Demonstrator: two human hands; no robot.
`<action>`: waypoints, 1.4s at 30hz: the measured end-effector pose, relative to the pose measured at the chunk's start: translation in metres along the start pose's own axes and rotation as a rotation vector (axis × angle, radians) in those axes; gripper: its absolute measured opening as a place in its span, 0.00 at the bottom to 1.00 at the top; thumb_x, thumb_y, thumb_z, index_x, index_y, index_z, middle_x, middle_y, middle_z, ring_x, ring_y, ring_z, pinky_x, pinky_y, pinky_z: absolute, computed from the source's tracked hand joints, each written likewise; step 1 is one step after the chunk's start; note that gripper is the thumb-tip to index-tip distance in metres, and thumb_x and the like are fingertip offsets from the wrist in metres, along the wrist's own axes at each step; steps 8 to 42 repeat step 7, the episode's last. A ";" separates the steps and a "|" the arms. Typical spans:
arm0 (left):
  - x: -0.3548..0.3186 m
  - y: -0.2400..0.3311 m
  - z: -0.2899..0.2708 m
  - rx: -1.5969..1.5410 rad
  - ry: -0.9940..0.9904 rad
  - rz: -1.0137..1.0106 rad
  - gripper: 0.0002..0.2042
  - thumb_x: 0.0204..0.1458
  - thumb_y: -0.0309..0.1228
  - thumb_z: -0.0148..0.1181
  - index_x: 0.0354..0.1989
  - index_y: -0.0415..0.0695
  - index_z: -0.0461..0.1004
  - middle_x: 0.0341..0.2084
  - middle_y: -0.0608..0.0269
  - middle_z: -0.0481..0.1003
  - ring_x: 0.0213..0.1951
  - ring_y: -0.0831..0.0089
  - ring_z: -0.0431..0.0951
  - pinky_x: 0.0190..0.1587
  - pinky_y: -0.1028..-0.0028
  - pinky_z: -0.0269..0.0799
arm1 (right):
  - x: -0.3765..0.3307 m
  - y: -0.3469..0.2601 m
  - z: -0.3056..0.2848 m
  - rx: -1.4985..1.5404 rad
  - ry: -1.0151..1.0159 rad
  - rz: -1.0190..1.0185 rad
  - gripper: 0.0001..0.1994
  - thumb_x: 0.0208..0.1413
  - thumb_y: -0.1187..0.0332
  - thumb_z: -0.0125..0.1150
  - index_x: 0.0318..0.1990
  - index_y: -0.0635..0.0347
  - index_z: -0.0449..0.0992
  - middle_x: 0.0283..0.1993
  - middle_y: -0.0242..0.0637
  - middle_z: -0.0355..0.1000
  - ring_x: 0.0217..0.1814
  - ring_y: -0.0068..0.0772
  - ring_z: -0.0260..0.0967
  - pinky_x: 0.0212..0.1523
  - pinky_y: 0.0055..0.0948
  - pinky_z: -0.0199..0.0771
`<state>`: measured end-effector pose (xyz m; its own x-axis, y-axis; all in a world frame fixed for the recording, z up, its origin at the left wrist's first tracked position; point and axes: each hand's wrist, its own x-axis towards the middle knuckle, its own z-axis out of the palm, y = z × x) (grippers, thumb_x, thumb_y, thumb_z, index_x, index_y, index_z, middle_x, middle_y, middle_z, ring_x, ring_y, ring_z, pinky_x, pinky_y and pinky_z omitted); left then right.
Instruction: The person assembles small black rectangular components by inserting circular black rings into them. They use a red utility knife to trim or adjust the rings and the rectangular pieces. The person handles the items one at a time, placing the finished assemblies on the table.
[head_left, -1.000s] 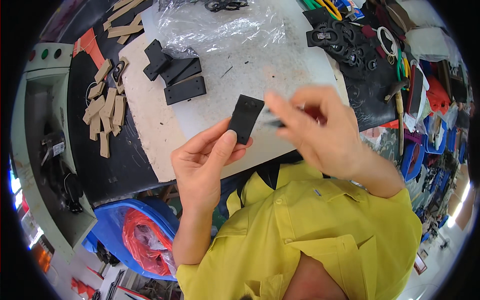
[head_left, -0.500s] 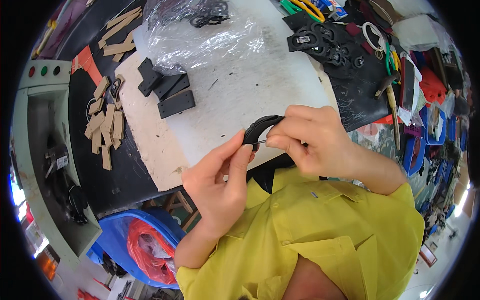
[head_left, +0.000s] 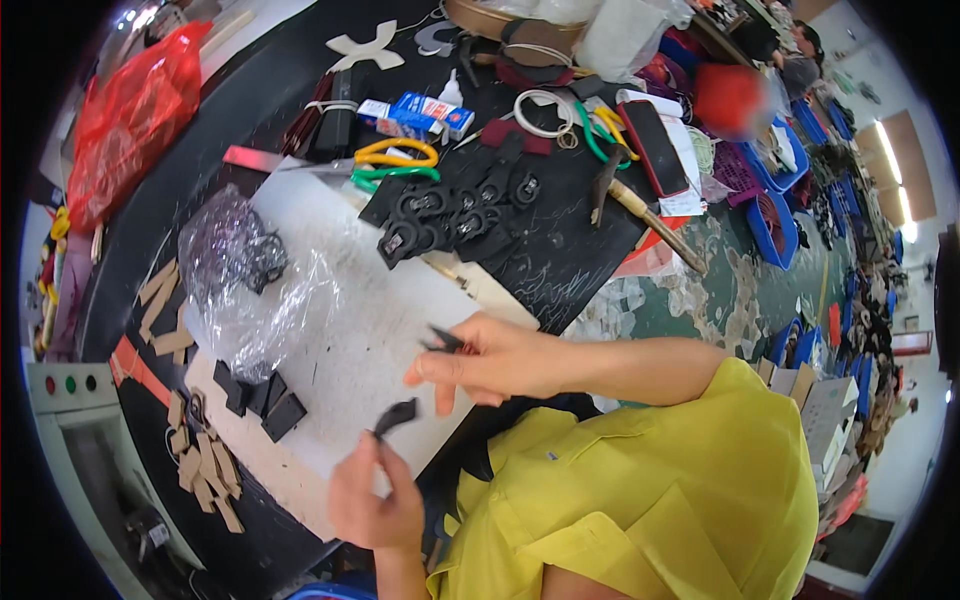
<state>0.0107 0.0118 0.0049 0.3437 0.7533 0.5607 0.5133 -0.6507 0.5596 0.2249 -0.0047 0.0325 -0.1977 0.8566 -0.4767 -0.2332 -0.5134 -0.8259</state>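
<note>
My left hand (head_left: pixel 378 498), closed low in the view, pinches a short curved black strip (head_left: pixel 397 416) by its lower end, so the strip points up and right. To the upper right of it, my right hand (head_left: pixel 485 362) reaches across the white work sheet (head_left: pixel 365 375). A small black two-pointed tool (head_left: pixel 447 342) sticks out beyond its curled fingers; blur hides its exact kind. The strip and the right hand are slightly apart. Left of the hands, several black rectangular pieces (head_left: pixel 284 416) lie on the sheet beside a clear plastic bag (head_left: pixel 240 270) with dark parts inside.
Black buckled straps (head_left: pixel 450 215) are heaped beyond the sheet, beside yellow-and-green-handled scissors (head_left: pixel 395 160). Farther right lie a wooden-handled hammer (head_left: pixel 640 205) and a phone (head_left: pixel 655 150). Tan blocks (head_left: pixel 205 470) are piled at left; a red bag (head_left: pixel 135 120) sits far left.
My hands have come apart: the strip stays in my left hand, while the right has let go of it and now has a black tool. The view has swung right.
</note>
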 end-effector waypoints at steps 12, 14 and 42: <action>0.013 0.016 0.031 -0.064 -0.020 0.181 0.09 0.49 0.19 0.53 0.39 0.36 0.72 0.39 0.45 0.72 0.37 0.55 0.76 0.39 0.66 0.73 | -0.023 0.000 -0.014 0.075 0.092 -0.292 0.10 0.53 0.64 0.59 0.36 0.62 0.75 0.24 0.24 0.67 0.18 0.13 0.57 0.17 0.16 0.57; 0.013 0.016 0.031 -0.064 -0.020 0.181 0.09 0.49 0.19 0.53 0.39 0.36 0.72 0.39 0.45 0.72 0.37 0.55 0.76 0.39 0.66 0.73 | -0.023 0.000 -0.014 0.075 0.092 -0.292 0.10 0.53 0.64 0.59 0.36 0.62 0.75 0.24 0.24 0.67 0.18 0.13 0.57 0.17 0.16 0.57; 0.013 0.016 0.031 -0.064 -0.020 0.181 0.09 0.49 0.19 0.53 0.39 0.36 0.72 0.39 0.45 0.72 0.37 0.55 0.76 0.39 0.66 0.73 | -0.023 0.000 -0.014 0.075 0.092 -0.292 0.10 0.53 0.64 0.59 0.36 0.62 0.75 0.24 0.24 0.67 0.18 0.13 0.57 0.17 0.16 0.57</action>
